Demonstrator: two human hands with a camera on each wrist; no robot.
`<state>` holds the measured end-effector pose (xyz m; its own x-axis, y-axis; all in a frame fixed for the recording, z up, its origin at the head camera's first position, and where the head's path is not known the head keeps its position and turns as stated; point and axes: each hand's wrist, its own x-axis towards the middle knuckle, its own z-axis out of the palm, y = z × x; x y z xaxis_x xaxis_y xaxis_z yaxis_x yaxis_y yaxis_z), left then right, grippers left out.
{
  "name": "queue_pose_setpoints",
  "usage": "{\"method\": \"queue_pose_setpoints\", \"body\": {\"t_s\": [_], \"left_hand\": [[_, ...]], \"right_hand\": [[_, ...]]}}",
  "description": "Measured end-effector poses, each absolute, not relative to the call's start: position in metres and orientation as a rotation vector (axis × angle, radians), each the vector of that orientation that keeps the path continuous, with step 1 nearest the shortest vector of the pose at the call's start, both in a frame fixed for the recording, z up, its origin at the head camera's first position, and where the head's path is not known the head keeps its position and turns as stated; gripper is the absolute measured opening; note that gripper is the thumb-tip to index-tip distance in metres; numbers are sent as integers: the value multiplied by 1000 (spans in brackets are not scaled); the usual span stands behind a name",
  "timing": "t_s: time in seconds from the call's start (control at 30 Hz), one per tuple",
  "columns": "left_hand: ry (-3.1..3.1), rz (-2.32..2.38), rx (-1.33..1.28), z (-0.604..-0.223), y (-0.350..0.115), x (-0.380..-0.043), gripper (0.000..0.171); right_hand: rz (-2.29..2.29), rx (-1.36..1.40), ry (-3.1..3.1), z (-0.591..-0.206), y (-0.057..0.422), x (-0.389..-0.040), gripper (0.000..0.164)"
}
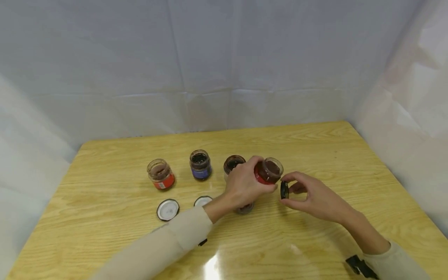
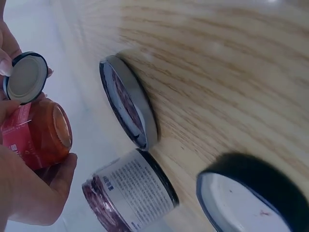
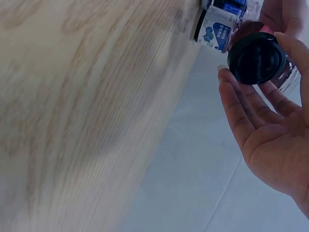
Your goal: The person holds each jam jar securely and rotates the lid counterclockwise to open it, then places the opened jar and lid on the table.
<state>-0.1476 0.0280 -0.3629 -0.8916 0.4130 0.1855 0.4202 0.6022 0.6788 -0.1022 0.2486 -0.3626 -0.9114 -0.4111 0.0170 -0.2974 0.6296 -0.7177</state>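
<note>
My left hand (image 1: pixel 241 186) grips an uncapped glass jar (image 1: pixel 268 172) with a red label and dark red contents, tilted above the table with its mouth toward the right. Just right of the jar, my right hand (image 1: pixel 320 199) pinches a black lid (image 1: pixel 284 190) on edge between thumb and fingers. The right wrist view shows the lid's black outer face (image 3: pixel 257 58) in front of the jar. From the left wrist, its pale inside (image 2: pixel 26 79) shows close beside the jar. My left hand partly covers another open jar (image 1: pixel 233 162) behind it.
Two more uncapped jars stand at left, one red-labelled (image 1: pixel 163 179) and one blue-labelled (image 1: pixel 201 169). Nearer me, lids lie inside up: one at left (image 1: pixel 168 210), another (image 1: pixel 202 201) partly behind my left arm, and a third (image 1: pixel 246 209) below my left hand.
</note>
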Motion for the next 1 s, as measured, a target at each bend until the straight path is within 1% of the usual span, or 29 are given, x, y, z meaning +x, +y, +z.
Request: {"method": "queue_pose_setpoints", "body": {"t_s": [0.47,1.0], "left_hand": [[-2813,-1298,-690,-371,53,-162,64],[-2829,-1223,-652,-389,68,-178,61]], "right_hand": [[-1117,-569,2687,-367,254,-101,50],[-1122,-544,2657,-371,258,-98,52]]}}
